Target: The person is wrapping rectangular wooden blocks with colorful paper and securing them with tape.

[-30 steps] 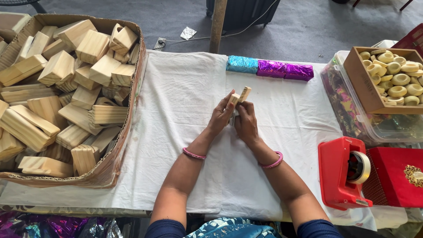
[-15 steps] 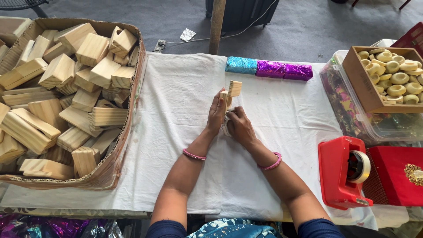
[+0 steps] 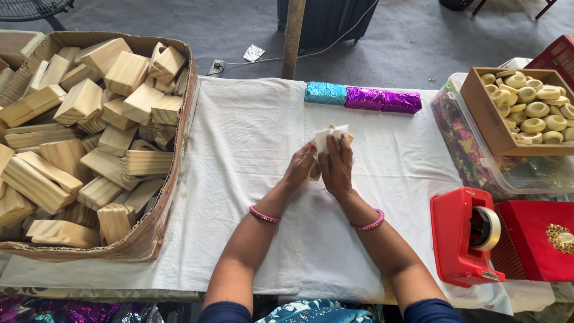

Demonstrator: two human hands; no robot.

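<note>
A: Your left hand (image 3: 301, 165) and right hand (image 3: 336, 164) meet over the middle of the counter (image 3: 251, 137), fingers closed around a wooden block (image 3: 315, 172). What's different from a second ago?

B: Back then you held the block bare and tilted. Now a fold of the white cloth (image 3: 330, 135) is gathered over its top, so only a pale sliver of wood shows between your hands.

A: So you're wiping or wrapping it, I'd judge.

B: Likely. Three foil-wrapped blocks (image 3: 362, 98) lie in a row just beyond your hands, a cardboard box of bare blocks (image 3: 89, 137) stands at your left, and a red tape dispenser (image 3: 466, 236) at your right.
</note>
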